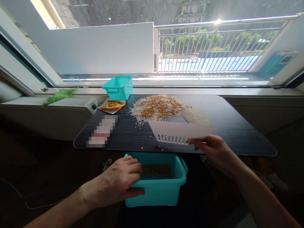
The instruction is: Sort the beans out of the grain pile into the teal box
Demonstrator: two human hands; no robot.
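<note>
My left hand (pixel 127 175) is closed on the near left rim of a turquoise plastic bin (pixel 154 191), just below the table's front edge. A layer of small round beans (pixel 158 170), dim in the shade, covers the bin's bottom. My right hand (pixel 211 147) grips the lower right end of a white slotted plastic piece (pixel 178 129), tilted above the table (pixel 128 133) with a row of slots along its lower edge. Behind this piece spreads a heap of white rice grains (pixel 196 115) mixed with yellow soybeans (pixel 149 110). A couple of loose soybeans (pixel 142 148) lie near the table's front edge.
A second turquoise bin (pixel 120 88) stands at the back left, beside bread on a wrapper (pixel 111 105). A blurred-out flat object (pixel 102 131) lies on the table's left. A green cloth (pixel 61 95) rests on the radiator (pixel 71 103); a window sill (pixel 190 91) runs behind.
</note>
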